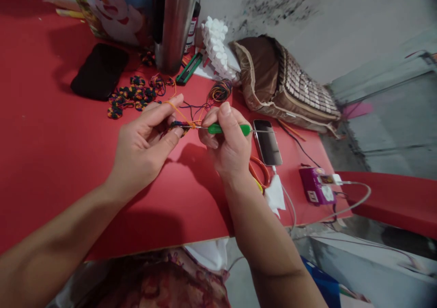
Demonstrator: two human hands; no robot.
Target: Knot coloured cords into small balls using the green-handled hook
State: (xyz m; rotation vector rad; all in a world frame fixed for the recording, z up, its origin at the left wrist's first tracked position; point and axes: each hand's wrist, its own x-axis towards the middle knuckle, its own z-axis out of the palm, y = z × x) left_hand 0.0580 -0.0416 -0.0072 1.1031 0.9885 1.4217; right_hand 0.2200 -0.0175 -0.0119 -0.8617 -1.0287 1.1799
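Note:
My right hand (227, 137) is closed around the green handle of a crochet hook (244, 129), its thin metal shaft pointing left. Between the thumb and fingers of my left hand (145, 139) is a small dark multicoloured crochet piece (176, 125). Orange yarn (179, 111) runs over my left index finger down to the hook's shaft, where the tip meets the piece. Several finished-looking crocheted pieces in the same colours (131, 94) lie beyond my left hand. A small wound bundle of multicoloured yarn (220, 91) rests past my right hand, with loose strands trailing from it.
On the red table (146, 226) are a black pouch (99, 71), a metal flask (174, 26), a green cutter (189, 69), a phone (268, 143) on a cable, orange-handled scissors (260, 171) and a purple power box (317, 187). A brown cushion (290, 80) leans by the wall.

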